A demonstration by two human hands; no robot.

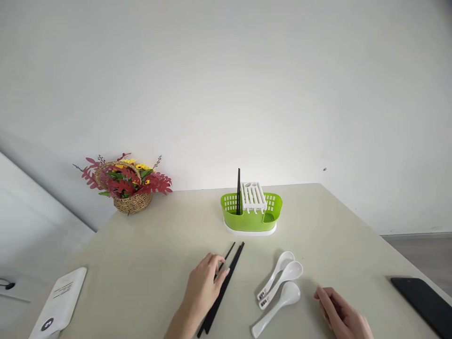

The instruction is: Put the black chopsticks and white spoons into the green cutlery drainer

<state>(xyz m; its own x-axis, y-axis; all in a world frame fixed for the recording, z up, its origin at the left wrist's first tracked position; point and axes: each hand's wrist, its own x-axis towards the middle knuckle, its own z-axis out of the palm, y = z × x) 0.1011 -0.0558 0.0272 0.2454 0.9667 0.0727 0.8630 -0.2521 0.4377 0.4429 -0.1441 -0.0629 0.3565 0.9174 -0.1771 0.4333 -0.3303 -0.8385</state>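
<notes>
My left hand (205,282) reaches over several black chopsticks (223,294) lying slantwise on the table. Its thumb and fingers are apart, and one chopstick runs through the gap between them; the palm hides part of it. My right hand (342,313) rests at the lower right, fingers loosely curled, with nothing visible in it. Between my hands lie three white spoons (290,293), bowls pointing away from me. Beyond them stands a green cutlery basket (252,221) with a white slotted rack (253,197) on it. Black chopsticks (238,188) stand upright in its left compartment.
On the pale table (158,254), a wicker basket of artificial flowers (132,202) stands at the back left. A white device (61,301) lies at the left edge and a black phone (422,301) at the right. A wall (226,94) rises behind the table.
</notes>
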